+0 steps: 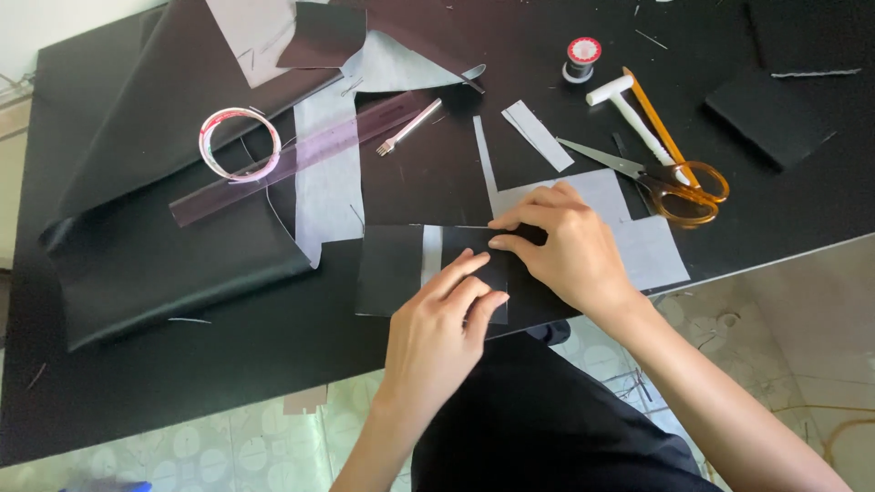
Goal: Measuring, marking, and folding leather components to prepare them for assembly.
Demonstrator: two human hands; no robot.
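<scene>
A small black rectangular piece [390, 270] with a pale grey strip down its middle lies near the front edge of the black table [182, 364]. My left hand [437, 333] rests on its right part, fingers stretched flat and pressing down. My right hand [565, 246] sits just to the right, thumb and fingertips pinching the piece's upper right edge. Under my right hand lies a grey cut sheet [652, 251].
Orange-handled scissors [670, 187] and a white mallet [629, 105] lie at the right. A spool [581, 56], a metal pronged tool [408, 128], a clear ruler [292, 164], a tape roll [239, 143] and folded black material [155, 237] lie behind and to the left. A black block [770, 118] is far right.
</scene>
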